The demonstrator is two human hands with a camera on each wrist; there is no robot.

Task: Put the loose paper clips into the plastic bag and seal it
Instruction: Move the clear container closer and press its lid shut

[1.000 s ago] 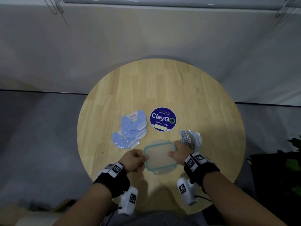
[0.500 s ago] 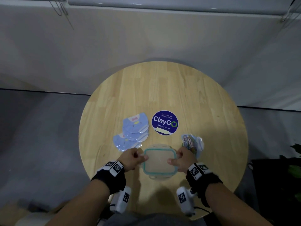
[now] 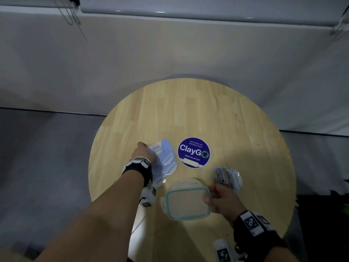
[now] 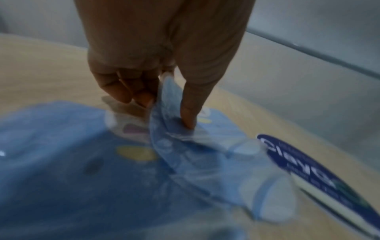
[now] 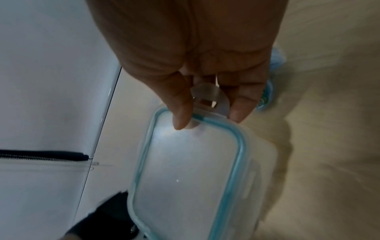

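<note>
A clear plastic container (image 3: 188,200) with a teal-rimmed lid (image 5: 189,170) stands near the table's front edge; what it holds is hidden by the frosted lid. My right hand (image 3: 209,195) (image 5: 209,120) pinches the lid's latch tab on its right side, thumb on top. Further left lies a pile of blue printed plastic bags (image 3: 166,156) (image 4: 195,154). My left hand (image 3: 143,151) (image 4: 166,112) pinches the edge of the top bag between thumb and fingers. A filled bag of coloured paper clips (image 3: 224,176) lies just beyond my right hand.
The round wooden table (image 3: 207,114) carries a blue round ClayGo sticker (image 3: 194,152) (image 4: 308,170) between the bag pile and the clip bag. Grey floor and a pale wall surround the table. A dark plant corner shows at the right edge.
My left hand has left the container's left side and reached forward to the blue bags, taking hold of the top one. The right hand stays on the lid's right edge.
</note>
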